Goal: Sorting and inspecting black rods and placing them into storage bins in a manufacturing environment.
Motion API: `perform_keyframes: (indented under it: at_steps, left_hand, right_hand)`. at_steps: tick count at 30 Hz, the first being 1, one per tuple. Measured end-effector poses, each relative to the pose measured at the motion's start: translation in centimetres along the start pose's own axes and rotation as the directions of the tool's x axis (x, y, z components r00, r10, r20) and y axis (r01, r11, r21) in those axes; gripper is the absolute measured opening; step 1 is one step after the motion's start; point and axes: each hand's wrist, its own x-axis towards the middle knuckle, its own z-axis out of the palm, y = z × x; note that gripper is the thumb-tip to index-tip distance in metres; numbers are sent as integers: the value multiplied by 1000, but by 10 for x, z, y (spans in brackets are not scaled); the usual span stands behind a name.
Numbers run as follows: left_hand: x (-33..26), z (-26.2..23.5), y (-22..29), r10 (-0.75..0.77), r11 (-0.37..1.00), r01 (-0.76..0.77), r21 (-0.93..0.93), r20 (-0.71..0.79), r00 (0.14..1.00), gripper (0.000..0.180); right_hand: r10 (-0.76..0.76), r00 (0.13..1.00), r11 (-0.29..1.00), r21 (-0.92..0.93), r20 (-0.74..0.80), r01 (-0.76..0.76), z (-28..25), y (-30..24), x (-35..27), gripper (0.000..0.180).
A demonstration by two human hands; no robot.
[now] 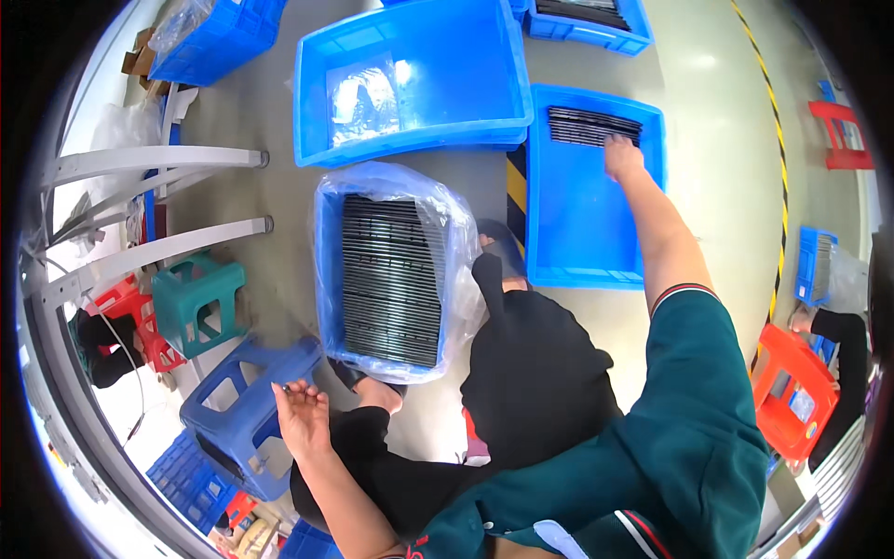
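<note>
On the floor [717, 205], a blue crate [587, 219] is holding a row of thin dark plates [582, 128] along its far end. The person's right hand [622, 156] is touching the row's right part, fingers lying at its near edge. The left hand [304, 417] is hanging palm up near a blue stool [223, 391], fingers loosely curled. Whether either hand is pinching anything, the view is too small to tell. A plastic-lined crate [331, 289] nearby is holding many similar plates [391, 279].
</note>
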Motion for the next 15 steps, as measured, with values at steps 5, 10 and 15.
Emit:
perform_keyframes:
  at_steps: [5,10,15]
  left_hand:
    - [6,-1,-1,12,999,-8,43,-82,997,29]
    - [9,10,-2,11,999,-8,50,-61,998,29]
    - [8,18,-4,17,998,-15,67,-39,999,29]
  right_hand:
    - [38,997,999,34,-71,-36,12,2,25,32]
    - [7,995,1000,16,-104,-6,11,1,19,30]
    - [-80,988,994,-88,-132,69,30,-3,-8,22]
